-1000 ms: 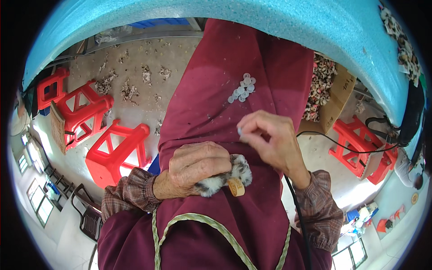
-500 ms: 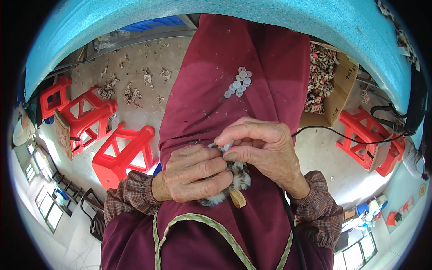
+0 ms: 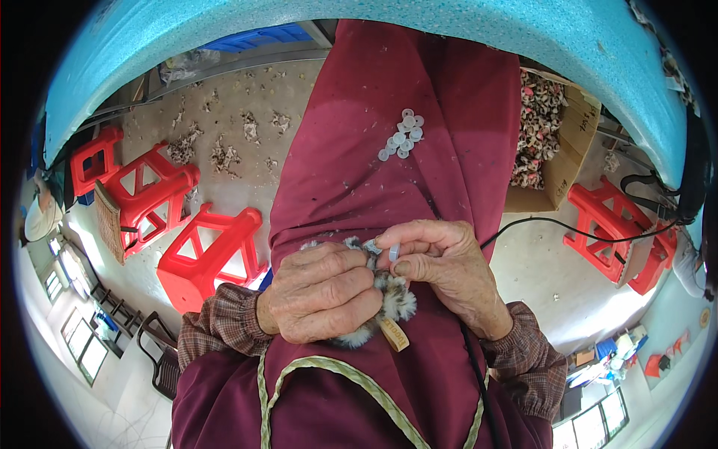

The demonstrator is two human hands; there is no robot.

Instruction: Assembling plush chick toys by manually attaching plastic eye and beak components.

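My left hand [image 3: 321, 292] is closed over a small fluffy plush piece [image 3: 399, 301] in mottled grey, brown and white fur, lying in my lap. A tan fabric tag [image 3: 394, 334] sticks out from the plush toward me. With thumb and forefinger, my right hand [image 3: 452, 273] pinches a small translucent plastic cap [image 3: 394, 252] just beside the plush. Another pale, bluish bit [image 3: 371, 245] shows at the fur's far edge, too small to identify. Farther up my lap, several similar translucent caps [image 3: 404, 138] lie in a loose cluster on the maroon apron [image 3: 359, 179].
A cardboard box [image 3: 572, 150] of fluffy scraps stands right of my legs. Red plastic stools [image 3: 206, 254] are at left, with more red stools [image 3: 609, 224] at right. A blue speckled table edge [image 3: 374, 19] curves ahead. Scraps [image 3: 224, 155] litter the floor; a black cable [image 3: 553, 219] runs right.
My right fingers have shifted slightly right and toward me, and the cap between them shows more plainly. My left hand stays on the plush. The whole view has shifted a little.
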